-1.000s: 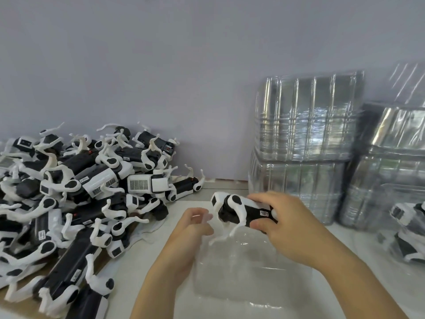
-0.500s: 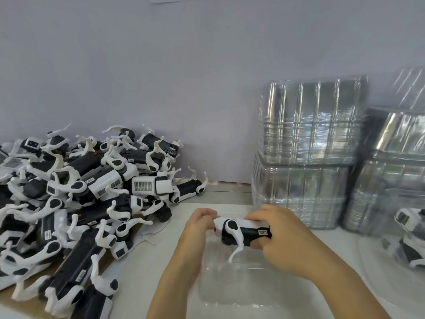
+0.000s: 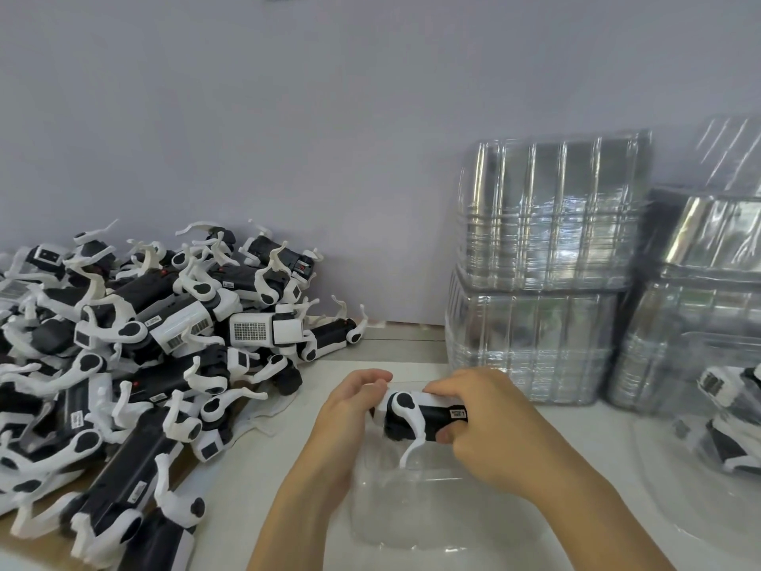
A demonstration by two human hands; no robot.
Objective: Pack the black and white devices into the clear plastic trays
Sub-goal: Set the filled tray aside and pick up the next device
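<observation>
A: Head view: what do the 2 hands hold?

B: 1 black and white device [image 3: 424,415], gripped between them. The left hand [image 3: 354,410] curls round its white end at 9 o'clock; the right hand [image 3: 486,422] pinches the black end at 3 o'clock. It hangs just above a clear plastic tray [image 3: 432,517] on the table [image 3: 263,467].

A: And around them?

B: A pile of devices [image 3: 136,356] at 9 o'clock, spilling near the left wrist. Stacked trays [image 3: 543,261] stand at 1 o'clock against the wall [image 3: 288,138]. At 3 o'clock, a blurred tray holding devices [image 3: 729,422]. Nothing lies between the held device and its tray.
</observation>
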